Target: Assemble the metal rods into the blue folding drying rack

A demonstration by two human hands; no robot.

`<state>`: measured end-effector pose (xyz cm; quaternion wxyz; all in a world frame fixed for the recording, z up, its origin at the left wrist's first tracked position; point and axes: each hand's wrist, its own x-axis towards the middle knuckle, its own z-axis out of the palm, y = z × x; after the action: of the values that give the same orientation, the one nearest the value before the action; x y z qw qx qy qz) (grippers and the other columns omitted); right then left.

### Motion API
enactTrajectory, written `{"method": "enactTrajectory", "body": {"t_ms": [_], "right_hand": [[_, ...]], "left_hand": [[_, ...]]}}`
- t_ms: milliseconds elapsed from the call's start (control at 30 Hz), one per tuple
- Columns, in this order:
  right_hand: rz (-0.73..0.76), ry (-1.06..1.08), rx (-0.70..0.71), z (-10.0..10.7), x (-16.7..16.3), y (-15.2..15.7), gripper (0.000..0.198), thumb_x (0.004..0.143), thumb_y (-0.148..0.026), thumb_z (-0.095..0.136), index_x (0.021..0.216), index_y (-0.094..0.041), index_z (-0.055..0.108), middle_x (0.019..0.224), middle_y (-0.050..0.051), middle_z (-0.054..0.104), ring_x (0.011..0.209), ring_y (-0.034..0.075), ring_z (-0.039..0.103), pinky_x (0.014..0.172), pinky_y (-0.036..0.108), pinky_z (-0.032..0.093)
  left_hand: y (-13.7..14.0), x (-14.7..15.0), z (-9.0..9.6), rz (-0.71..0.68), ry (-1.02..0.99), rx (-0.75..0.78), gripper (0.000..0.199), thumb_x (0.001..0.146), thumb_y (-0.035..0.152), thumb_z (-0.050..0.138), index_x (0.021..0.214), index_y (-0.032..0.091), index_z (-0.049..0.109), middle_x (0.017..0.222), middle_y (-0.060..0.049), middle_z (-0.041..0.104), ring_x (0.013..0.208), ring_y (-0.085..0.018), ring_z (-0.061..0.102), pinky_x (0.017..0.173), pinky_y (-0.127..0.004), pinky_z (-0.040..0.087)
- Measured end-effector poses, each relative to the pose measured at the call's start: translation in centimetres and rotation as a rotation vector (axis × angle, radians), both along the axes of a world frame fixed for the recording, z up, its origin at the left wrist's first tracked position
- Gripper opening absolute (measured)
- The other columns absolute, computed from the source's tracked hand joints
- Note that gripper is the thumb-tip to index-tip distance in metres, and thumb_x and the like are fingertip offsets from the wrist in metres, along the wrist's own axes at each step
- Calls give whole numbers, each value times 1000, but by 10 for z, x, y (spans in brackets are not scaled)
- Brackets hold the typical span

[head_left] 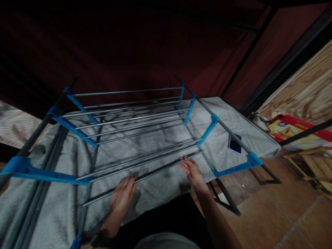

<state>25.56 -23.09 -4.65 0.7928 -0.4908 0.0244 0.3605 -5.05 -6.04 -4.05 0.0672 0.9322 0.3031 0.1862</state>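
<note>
A loose grey metal rod [158,170] runs slantwise across the near side of a partly assembled rack. My left hand [123,193] is wrapped over the rod left of its middle. Toward its right end, my right hand [191,169] grips the same rod with fingertips and thumb. Beyond my hands stands the rack, with blue plastic brackets [207,129] on dark side poles [228,130]. Several thin metal crossbars [135,119] span between left and right brackets. The nearest blue brackets, left bracket [46,174] and right bracket [233,169], lie just beyond the rod's two ends.
A grey blanket [155,193] covers the surface under the rack. Several spare dark poles [43,180] lie at the left. A phone [234,143] rests at the right. A red and yellow box [293,129] and a wooden stool [311,169] stand beyond, over a tiled floor [280,204].
</note>
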Motion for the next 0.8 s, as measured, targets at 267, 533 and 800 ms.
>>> {"method": "enactTrajectory", "body": {"t_ms": [267,533,800], "right_hand": [[-32,29,-3,-1,4,0,42,61,-43,97,76,-24,64,83,1,76,80,19,74,79,34,66],[-41,50,-4,-6,5,-6,41,63,-41,98,72,-24,63,87,2,78,89,19,76,94,40,64],[5,-20,-12,-27,13,-17,28,72,-33,92,87,-23,71,105,5,80,111,22,76,110,46,58]], "left_hand": [[3,-10,0,47,3,37,37,107,39,40,113,21,71,101,-8,77,91,-26,73,84,-40,58],[-4,-16,-1,106,-7,92,31,105,24,44,114,22,74,103,-8,77,95,-25,71,91,-39,53],[-15,-17,-4,147,46,40,34,102,13,49,125,22,71,116,-10,75,108,-26,69,100,-42,52]]}}
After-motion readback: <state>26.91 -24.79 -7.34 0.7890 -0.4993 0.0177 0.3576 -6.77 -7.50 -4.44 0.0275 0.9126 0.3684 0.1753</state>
